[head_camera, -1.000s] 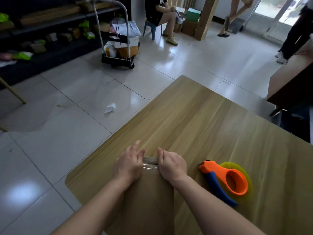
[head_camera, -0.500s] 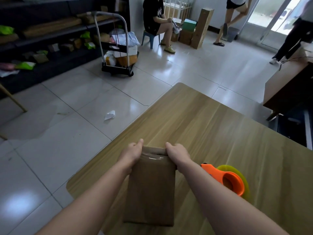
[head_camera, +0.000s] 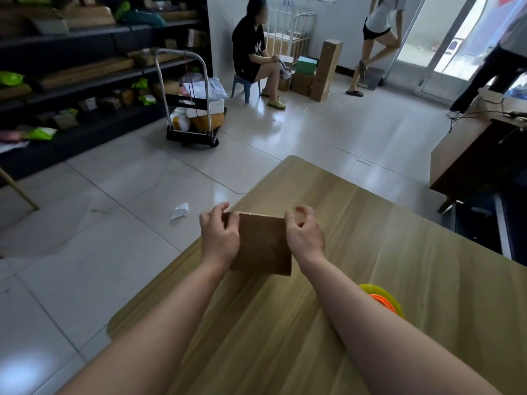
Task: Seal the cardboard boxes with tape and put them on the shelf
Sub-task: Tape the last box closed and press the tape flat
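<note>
My left hand (head_camera: 219, 238) grips the left edge of the cardboard box (head_camera: 262, 243), fingers curled over its far corner and thumb on the near face. My right hand (head_camera: 305, 238) grasps the right edge the same way, fingers bent round the far side. The box sits between my two hands over the wooden table (head_camera: 370, 223), its broad brown face turned up towards me. It looks raised off the tabletop, though I cannot be sure its near edge is clear of the wood. A glossy strip of clear tape runs along its far edge. I can make out no print on the brown face.

The tape dispenser (head_camera: 382, 302), orange with a yellow-green roll, lies on the table near my right forearm, which partly hides it.

A white paper scrap (head_camera: 180, 212) lies on the tiled floor just left of the table. Farther off, a trolley (head_camera: 194, 115) loaded with parcels stands beside the dark shelf (head_camera: 85, 75), which holds brown packages and green bags. The white lettering on a seated person's black shirt is too blurred to read.
</note>
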`<control>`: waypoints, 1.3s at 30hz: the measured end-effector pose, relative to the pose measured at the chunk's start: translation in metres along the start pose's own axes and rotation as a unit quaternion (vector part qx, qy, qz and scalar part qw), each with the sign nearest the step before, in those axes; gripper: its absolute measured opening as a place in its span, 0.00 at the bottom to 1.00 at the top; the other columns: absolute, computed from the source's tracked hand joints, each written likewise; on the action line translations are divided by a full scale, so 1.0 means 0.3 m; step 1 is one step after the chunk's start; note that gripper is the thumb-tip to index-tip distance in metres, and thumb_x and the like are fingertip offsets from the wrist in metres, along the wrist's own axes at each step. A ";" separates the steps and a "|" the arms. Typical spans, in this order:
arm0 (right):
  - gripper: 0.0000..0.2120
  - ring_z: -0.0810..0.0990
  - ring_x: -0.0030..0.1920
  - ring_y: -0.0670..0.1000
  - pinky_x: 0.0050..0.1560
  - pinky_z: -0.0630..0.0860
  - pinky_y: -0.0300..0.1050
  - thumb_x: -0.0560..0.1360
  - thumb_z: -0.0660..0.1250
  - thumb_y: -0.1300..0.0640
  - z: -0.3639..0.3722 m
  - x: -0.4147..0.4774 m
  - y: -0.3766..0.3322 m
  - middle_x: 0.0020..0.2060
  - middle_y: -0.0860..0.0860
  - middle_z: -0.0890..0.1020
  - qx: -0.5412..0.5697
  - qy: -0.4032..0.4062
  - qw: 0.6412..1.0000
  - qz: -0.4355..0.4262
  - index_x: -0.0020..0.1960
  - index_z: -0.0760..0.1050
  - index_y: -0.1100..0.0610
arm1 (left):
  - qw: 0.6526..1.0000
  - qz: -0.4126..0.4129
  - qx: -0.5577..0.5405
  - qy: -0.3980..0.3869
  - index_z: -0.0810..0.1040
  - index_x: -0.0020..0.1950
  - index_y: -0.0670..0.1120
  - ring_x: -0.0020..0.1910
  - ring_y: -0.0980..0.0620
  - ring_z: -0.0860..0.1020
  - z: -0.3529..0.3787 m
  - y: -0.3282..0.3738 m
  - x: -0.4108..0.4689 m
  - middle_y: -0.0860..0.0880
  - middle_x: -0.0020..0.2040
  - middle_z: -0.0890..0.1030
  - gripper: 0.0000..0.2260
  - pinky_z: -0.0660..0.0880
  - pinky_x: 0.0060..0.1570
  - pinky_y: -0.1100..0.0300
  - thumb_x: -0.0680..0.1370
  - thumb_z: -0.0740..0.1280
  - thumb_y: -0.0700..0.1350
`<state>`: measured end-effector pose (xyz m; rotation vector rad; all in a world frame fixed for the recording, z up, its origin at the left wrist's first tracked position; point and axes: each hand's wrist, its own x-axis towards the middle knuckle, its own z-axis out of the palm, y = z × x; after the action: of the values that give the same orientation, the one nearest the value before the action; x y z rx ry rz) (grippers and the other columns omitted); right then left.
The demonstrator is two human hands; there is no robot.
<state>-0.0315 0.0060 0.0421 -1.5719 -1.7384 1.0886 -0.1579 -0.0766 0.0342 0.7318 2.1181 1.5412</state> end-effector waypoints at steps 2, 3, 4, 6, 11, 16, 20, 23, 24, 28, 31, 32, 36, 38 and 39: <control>0.21 0.78 0.52 0.55 0.55 0.75 0.51 0.79 0.58 0.38 0.007 -0.024 0.013 0.51 0.53 0.81 -0.048 -0.016 0.999 -0.004 0.54 0.77 0.54 | 0.998 -0.042 0.025 0.047 0.77 0.57 0.41 0.51 0.52 0.70 -0.007 -0.028 -0.010 0.49 0.54 0.69 0.16 0.65 0.55 0.60 0.82 0.58 0.52; 0.22 0.78 0.50 0.55 0.52 0.75 0.50 0.78 0.58 0.36 0.013 -0.035 0.019 0.48 0.52 0.81 -0.063 -0.020 0.998 0.007 0.50 0.76 0.54 | 0.996 -0.058 0.031 0.055 0.78 0.53 0.41 0.49 0.51 0.71 -0.010 -0.044 -0.017 0.47 0.53 0.70 0.18 0.67 0.52 0.58 0.82 0.57 0.54; 0.22 0.78 0.49 0.55 0.50 0.74 0.49 0.77 0.59 0.35 0.020 -0.044 0.028 0.47 0.51 0.80 -0.076 -0.021 0.997 0.021 0.50 0.74 0.54 | 0.995 -0.072 0.038 0.056 0.78 0.51 0.41 0.48 0.50 0.72 -0.012 -0.066 -0.023 0.46 0.53 0.72 0.18 0.69 0.50 0.57 0.82 0.57 0.55; 0.22 0.78 0.48 0.54 0.47 0.71 0.47 0.75 0.62 0.34 0.033 -0.061 0.055 0.47 0.50 0.79 -0.101 -0.035 0.993 0.051 0.51 0.73 0.54 | 0.993 -0.089 0.053 0.050 0.75 0.52 0.45 0.50 0.49 0.75 -0.015 -0.111 -0.042 0.45 0.55 0.73 0.12 0.75 0.50 0.54 0.81 0.59 0.52; 0.21 0.78 0.52 0.54 0.51 0.76 0.51 0.77 0.64 0.39 0.092 -0.119 0.158 0.53 0.51 0.79 -0.153 -0.065 0.984 0.061 0.58 0.70 0.55 | 0.990 -0.098 0.104 0.008 0.73 0.63 0.46 0.54 0.50 0.74 -0.022 -0.217 -0.125 0.46 0.60 0.72 0.11 0.77 0.52 0.54 0.80 0.62 0.44; 0.21 0.78 0.56 0.55 0.55 0.76 0.50 0.79 0.62 0.41 0.126 -0.179 0.230 0.56 0.53 0.77 -0.207 -0.056 0.977 0.020 0.61 0.67 0.56 | 0.981 -0.076 0.177 -0.035 0.67 0.70 0.45 0.62 0.47 0.71 -0.016 -0.291 -0.181 0.44 0.64 0.71 0.18 0.71 0.61 0.53 0.80 0.61 0.44; 0.28 0.70 0.65 0.57 0.60 0.70 0.52 0.80 0.56 0.38 0.163 -0.204 0.232 0.65 0.55 0.69 -0.295 -0.038 0.955 -0.011 0.69 0.61 0.57 | 0.930 -0.029 0.360 -0.068 0.55 0.77 0.47 0.70 0.45 0.64 -0.002 -0.291 -0.202 0.43 0.73 0.62 0.25 0.63 0.66 0.49 0.81 0.54 0.53; 0.33 0.60 0.73 0.57 0.67 0.65 0.53 0.81 0.51 0.39 0.209 -0.218 0.234 0.74 0.56 0.57 -0.333 -0.075 0.940 -0.026 0.79 0.48 0.55 | 0.865 0.062 0.478 -0.140 0.45 0.79 0.51 0.78 0.49 0.47 0.025 -0.280 -0.220 0.48 0.80 0.44 0.32 0.48 0.73 0.44 0.76 0.35 0.60; 0.33 0.57 0.75 0.57 0.68 0.64 0.53 0.82 0.49 0.39 0.218 -0.222 0.239 0.77 0.56 0.53 -0.336 -0.088 0.937 -0.029 0.80 0.44 0.53 | 0.850 0.077 0.496 -0.160 0.44 0.79 0.52 0.78 0.51 0.42 0.031 -0.284 -0.220 0.50 0.80 0.41 0.35 0.43 0.73 0.42 0.72 0.29 0.59; 0.30 0.52 0.78 0.56 0.70 0.63 0.52 0.83 0.45 0.41 0.227 -0.213 0.267 0.79 0.56 0.44 -0.344 -0.112 0.932 -0.034 0.81 0.42 0.49 | 0.821 0.093 0.533 -0.182 0.41 0.79 0.50 0.77 0.52 0.37 0.039 -0.308 -0.204 0.50 0.79 0.38 0.38 0.38 0.72 0.38 0.69 0.25 0.58; 0.30 0.52 0.78 0.56 0.69 0.65 0.51 0.83 0.45 0.41 0.227 -0.209 0.263 0.79 0.56 0.43 -0.346 -0.126 0.929 -0.027 0.81 0.41 0.48 | 0.818 0.088 0.535 -0.193 0.40 0.78 0.50 0.77 0.52 0.36 0.038 -0.306 -0.205 0.50 0.79 0.37 0.37 0.38 0.73 0.38 0.70 0.25 0.59; 0.30 0.52 0.78 0.56 0.69 0.64 0.51 0.83 0.45 0.41 0.224 -0.211 0.258 0.79 0.56 0.42 -0.339 -0.133 0.931 -0.026 0.81 0.41 0.48 | 0.821 0.087 0.530 -0.196 0.39 0.78 0.50 0.77 0.52 0.35 0.037 -0.305 -0.205 0.50 0.78 0.36 0.35 0.39 0.73 0.39 0.72 0.27 0.59; 0.31 0.56 0.78 0.56 0.70 0.64 0.52 0.82 0.47 0.40 0.186 -0.207 0.267 0.80 0.53 0.42 -0.278 -0.149 0.949 -0.021 0.81 0.41 0.47 | 0.850 0.062 0.480 -0.209 0.37 0.78 0.52 0.74 0.54 0.31 0.000 -0.313 -0.192 0.49 0.77 0.33 0.32 0.35 0.73 0.44 0.77 0.37 0.65; 0.30 0.61 0.76 0.57 0.69 0.66 0.53 0.82 0.47 0.38 0.173 -0.209 0.294 0.80 0.52 0.47 -0.255 -0.157 0.954 -0.017 0.80 0.41 0.43 | 0.876 0.027 0.439 -0.199 0.36 0.77 0.52 0.77 0.51 0.37 -0.025 -0.340 -0.194 0.48 0.78 0.34 0.34 0.37 0.73 0.47 0.78 0.41 0.67; 0.30 0.65 0.74 0.57 0.67 0.67 0.53 0.81 0.46 0.37 0.172 -0.213 0.305 0.80 0.52 0.50 -0.241 -0.158 0.957 -0.016 0.79 0.41 0.41 | 0.891 0.014 0.409 -0.196 0.36 0.78 0.51 0.78 0.49 0.41 -0.029 -0.354 -0.197 0.48 0.78 0.36 0.34 0.40 0.74 0.47 0.79 0.44 0.65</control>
<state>-0.0148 -0.0682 -0.0546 -1.7047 -2.3772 0.9891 -0.1354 -0.1467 -0.0628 1.2153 2.3795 0.3690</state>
